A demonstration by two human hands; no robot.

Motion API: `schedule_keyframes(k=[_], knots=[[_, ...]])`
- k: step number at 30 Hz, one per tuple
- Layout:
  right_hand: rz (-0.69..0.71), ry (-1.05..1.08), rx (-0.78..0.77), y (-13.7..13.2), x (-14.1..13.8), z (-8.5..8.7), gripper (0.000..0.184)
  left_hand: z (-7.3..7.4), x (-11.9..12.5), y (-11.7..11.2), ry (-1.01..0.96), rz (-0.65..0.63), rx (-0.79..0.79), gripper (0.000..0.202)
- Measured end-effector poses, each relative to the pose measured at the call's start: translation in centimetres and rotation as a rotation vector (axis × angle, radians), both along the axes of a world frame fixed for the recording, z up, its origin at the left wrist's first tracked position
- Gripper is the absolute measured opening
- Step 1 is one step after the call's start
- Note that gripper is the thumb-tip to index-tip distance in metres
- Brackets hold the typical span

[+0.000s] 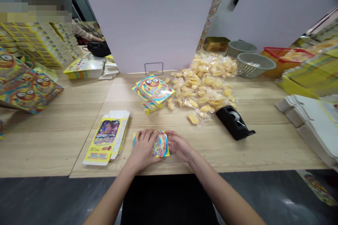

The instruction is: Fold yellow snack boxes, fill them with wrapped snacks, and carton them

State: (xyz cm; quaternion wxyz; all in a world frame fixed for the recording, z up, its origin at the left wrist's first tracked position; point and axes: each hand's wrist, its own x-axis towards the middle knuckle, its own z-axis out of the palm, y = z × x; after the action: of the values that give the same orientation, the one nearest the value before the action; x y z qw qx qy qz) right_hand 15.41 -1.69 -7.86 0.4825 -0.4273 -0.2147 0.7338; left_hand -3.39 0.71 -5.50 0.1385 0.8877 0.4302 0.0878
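Note:
A small colourful cartoon-printed box (161, 145) lies at the table's front edge. Across its left part rests my left hand (144, 146), with the fingers over the far edge and the thumb along the near edge. My right hand (180, 146) is at the box's right end, its fingers stretched out and touching that end; the fingertips are partly hidden. To the left lie flat unfolded yellow cartons (108, 135). Beyond my hands, a few finished-looking cartoon boxes (153, 91) are stacked askew. A heap of yellow pieces in clear wrappers (206, 81) spreads to their right.
A black tape dispenser (234, 122) stands right of the heap. Grey baskets (255, 65) and a red basket (280, 54) are behind it. White carton stacks (311, 123) line the right side, display boxes (29, 88) the left. A co-worker's arm (83, 32) shows at back left.

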Motion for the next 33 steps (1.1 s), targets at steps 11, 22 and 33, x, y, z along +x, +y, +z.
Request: schedule_keyframes(k=[11, 22, 33], knots=[[-0.633, -1.021, 0.549, -5.4, 2.6, 5.7, 0.043, 0.7, 5.3, -3.1, -0.503, 0.492, 0.301, 0.121], [0.017, -0.504, 0.471, -4.4, 5.2, 6.3, 0.048, -1.0, 3.7, -1.0, -0.897, 0.004, -0.224, 0.062], [0.46, -1.185, 1.01, -2.8, 7.0, 10.8, 0.045, -1.4, 1.3, -1.0, -0.936, -0.019, -0.033, 0.039]])
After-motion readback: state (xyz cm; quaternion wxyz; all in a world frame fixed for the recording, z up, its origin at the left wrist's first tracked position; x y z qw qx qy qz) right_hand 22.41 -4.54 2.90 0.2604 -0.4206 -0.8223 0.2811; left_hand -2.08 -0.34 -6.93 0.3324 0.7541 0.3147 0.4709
